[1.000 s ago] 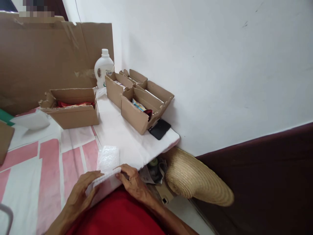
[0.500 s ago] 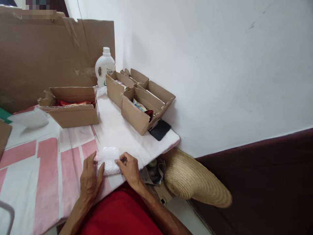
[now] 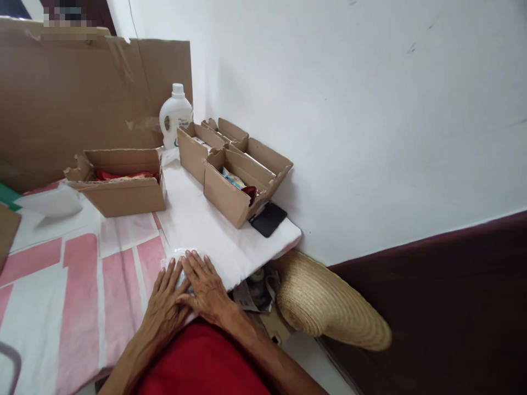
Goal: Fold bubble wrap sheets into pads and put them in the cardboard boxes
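Both my hands lie flat on a small bubble-wrap packet [image 3: 178, 257] at the near edge of a table covered with a pink and white cloth [image 3: 82, 285]. My left hand [image 3: 167, 307] presses its left part, fingers spread forward. My right hand [image 3: 203, 288] overlaps it from the right, palm down on the packet. Only a sliver of the bubble wrap shows beyond my fingertips; the packet's contents are hidden.
An open cardboard box [image 3: 121, 184] with red packets stands at mid-left. Two more open boxes [image 3: 234, 181] line the wall, with a black phone [image 3: 268, 219] beside them and a white bottle [image 3: 175, 115] behind. A cardboard sheet [image 3: 82, 93] leans at the back. A straw hat [image 3: 329, 307] lies below the table's right edge.
The packet was held at its sides with both hands a second ago. Now both palms lie flat on top of it, covering most of it.
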Demonstrator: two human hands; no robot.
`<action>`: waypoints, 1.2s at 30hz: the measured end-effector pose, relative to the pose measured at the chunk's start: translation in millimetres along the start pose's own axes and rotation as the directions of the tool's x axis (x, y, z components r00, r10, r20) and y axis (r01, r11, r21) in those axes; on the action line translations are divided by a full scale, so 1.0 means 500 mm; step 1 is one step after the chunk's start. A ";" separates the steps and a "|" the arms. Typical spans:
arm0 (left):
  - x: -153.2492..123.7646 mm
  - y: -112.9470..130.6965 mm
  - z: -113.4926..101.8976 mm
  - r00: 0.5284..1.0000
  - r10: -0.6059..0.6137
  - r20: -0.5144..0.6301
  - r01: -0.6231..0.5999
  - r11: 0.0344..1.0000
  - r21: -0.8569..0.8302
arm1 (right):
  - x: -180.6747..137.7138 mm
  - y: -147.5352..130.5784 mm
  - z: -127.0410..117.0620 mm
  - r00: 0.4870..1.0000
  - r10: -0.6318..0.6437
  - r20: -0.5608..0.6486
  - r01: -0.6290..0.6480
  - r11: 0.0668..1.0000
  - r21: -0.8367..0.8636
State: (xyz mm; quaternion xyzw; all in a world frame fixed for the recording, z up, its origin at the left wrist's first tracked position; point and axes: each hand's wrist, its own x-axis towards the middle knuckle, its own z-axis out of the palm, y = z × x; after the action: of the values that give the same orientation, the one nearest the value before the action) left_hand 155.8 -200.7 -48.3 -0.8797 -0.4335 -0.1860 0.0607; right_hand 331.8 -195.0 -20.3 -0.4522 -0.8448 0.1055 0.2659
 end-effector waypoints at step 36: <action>0.195 -0.382 -0.156 0.798 -0.172 -0.578 0.332 0.925 0.184 | 0.768 0.029 -0.062 0.837 -0.371 0.402 0.485 0.843 -0.231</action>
State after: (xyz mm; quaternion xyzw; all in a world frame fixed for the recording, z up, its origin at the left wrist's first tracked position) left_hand 38.6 -31.6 50.4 -0.7045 -0.5331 -0.3758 0.2796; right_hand 186.2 126.1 135.2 -0.2608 -0.9636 -0.0208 0.0542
